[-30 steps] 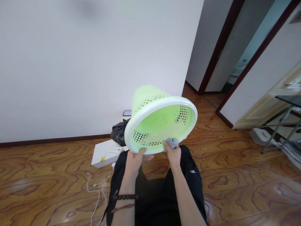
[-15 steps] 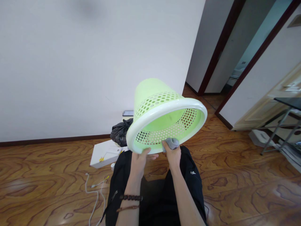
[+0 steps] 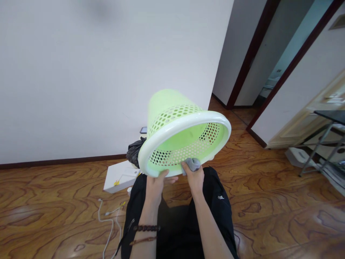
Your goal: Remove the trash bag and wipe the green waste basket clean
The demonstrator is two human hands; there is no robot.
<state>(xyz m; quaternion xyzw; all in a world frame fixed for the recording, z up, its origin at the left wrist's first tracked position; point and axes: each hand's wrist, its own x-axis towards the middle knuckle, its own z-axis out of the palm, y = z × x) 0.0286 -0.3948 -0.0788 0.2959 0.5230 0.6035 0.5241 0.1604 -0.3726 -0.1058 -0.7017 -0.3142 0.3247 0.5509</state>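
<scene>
A light green plastic basket [image 3: 167, 104] with a white rim and a band of holes is held up over my knees, tilted on its side with its mouth facing me. My left hand [image 3: 156, 187] grips the lower rim, thumb over the edge and fingers beneath. Just to the right, my right hand [image 3: 195, 178] pinches a grey cloth [image 3: 192, 164] against the rim's inner lower edge. Part of the cloth hangs below the thumb; the fingers under the rim are partly hidden.
Left of my legs a white box [image 3: 118, 176] lies on the wooden floor, with a black plastic bag [image 3: 134, 153] behind it. White cables [image 3: 111, 219] trail nearby. A wall [image 3: 81, 79] stands ahead; a folding stand [image 3: 320, 144] is at the right.
Both hands and the basket have shifted slightly to the left, and the basket covers more of the black bag. The cloth has moved along with my right hand.
</scene>
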